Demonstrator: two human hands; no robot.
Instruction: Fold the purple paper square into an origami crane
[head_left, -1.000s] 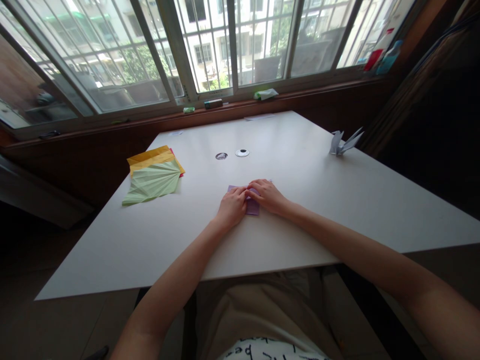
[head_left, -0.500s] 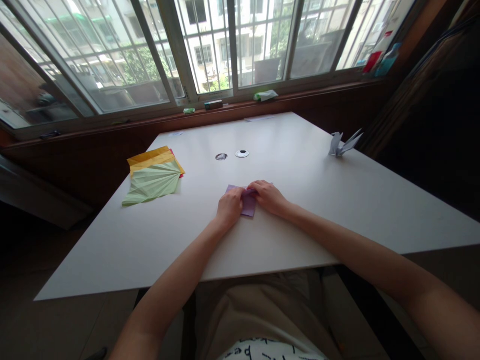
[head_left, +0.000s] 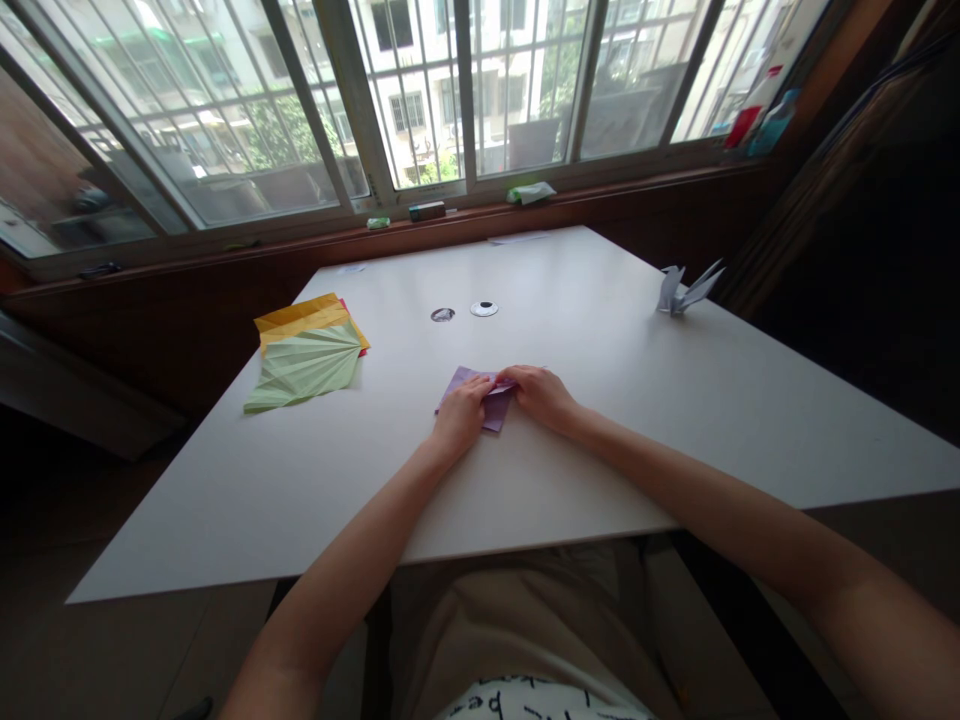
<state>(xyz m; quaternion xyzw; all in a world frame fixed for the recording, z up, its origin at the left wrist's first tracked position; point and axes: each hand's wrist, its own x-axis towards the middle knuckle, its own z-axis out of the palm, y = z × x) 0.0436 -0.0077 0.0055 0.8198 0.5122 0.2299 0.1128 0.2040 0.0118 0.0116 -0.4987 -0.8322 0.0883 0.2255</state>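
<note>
A folded sheet of purple origami paper [head_left: 496, 411] lies on the white table [head_left: 570, 490] in front of me. My left hand [head_left: 463, 408] rests over its left part, fingers bent against the sheet. Opposite, my right hand [head_left: 543, 394] pinches a raised flap of the paper between thumb and fingers, close to my left fingertips. Both hands cover much of the sheet, so its full folded shape is hidden.
Green pleated paper [head_left: 307, 368] overlaps orange paper [head_left: 300, 318] at the left. Two small round discs, one dark [head_left: 442, 315] and one white [head_left: 484, 309], lie beyond my hands. A grey paper crane [head_left: 681, 292] stands at the right edge, below barred windows.
The purple paper has turned slightly, and more of its left corner shows. The flap by my right fingers is lifted a little more. My left hand has shifted slightly.
</note>
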